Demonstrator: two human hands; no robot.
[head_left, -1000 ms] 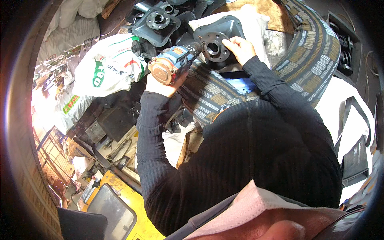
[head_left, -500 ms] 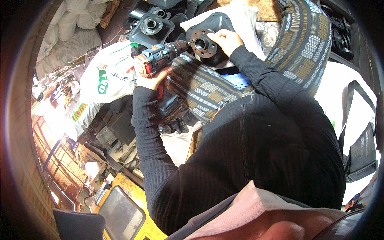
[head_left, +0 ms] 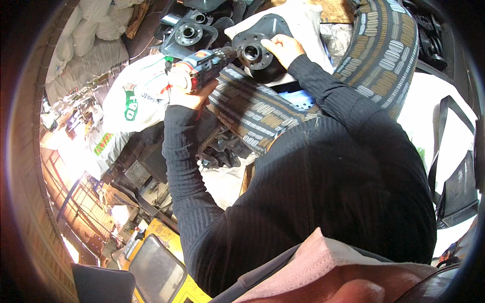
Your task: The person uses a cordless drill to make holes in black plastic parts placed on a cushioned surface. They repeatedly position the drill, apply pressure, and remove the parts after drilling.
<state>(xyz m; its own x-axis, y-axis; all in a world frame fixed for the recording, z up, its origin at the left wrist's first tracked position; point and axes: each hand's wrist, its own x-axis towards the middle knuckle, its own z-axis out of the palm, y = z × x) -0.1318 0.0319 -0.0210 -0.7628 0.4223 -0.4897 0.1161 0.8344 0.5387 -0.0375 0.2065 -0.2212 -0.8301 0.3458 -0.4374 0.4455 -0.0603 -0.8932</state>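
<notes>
My left hand (head_left: 194, 97) is closed around a blue and red cordless drill (head_left: 203, 66). Its dark chuck points right, with the tip at the left edge of a black part with a round, holed flange (head_left: 256, 59). The drill bit's contact is too small to make out. At the flange's upper right rim, my right hand (head_left: 285, 50) has its thumb and fingertips pinched on the part; anything small between them is hidden. The part's black plate (head_left: 275, 26) rests on a white sack (head_left: 308, 30) over a patterned, padded ring-shaped cushion (head_left: 386, 55).
More black flanged parts (head_left: 189, 33) lie beyond the drill. White printed sacks (head_left: 139, 96) are heaped at left, above a yellow machine panel (head_left: 189, 288). A blue item (head_left: 299, 99) sits by the cushion. At right are a white bag (head_left: 429, 108) and black parts (head_left: 432, 48).
The drill has tilted in my left hand, and its battery has swung out of sight. The flanged part has shifted slightly, while my right hand stays at its rim.
</notes>
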